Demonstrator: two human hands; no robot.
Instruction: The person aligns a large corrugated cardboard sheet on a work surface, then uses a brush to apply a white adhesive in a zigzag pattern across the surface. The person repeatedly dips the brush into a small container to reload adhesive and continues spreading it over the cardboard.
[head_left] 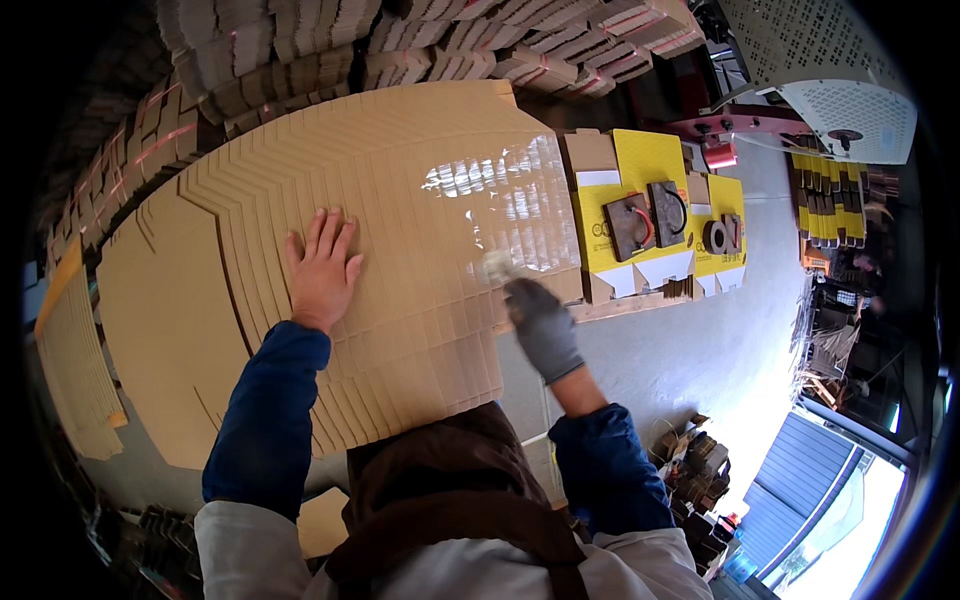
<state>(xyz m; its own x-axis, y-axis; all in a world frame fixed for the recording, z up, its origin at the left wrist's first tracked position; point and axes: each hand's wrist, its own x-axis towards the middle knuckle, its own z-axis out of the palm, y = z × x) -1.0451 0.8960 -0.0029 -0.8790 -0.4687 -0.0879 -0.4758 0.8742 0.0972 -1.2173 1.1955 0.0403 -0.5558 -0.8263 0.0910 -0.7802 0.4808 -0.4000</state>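
cardboard sheets [410, 240]: likely light, stiff, slippery where glossy; hold by edges | left hand [323, 275]: flat, fingers apart | right hand [544, 328]: fingers closed round blurred brush [497, 265]

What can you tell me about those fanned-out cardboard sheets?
The brown cardboard sheets look flat and overlap in a fanned row, their stepped edges showing like shingles. Crease-like lines run across them. Glossy patches, wet or film-like, shine toward the right end. The bare left hand lies spread on them; the gloved right hand holds a pale, blurred object at their right part, contact unclear.
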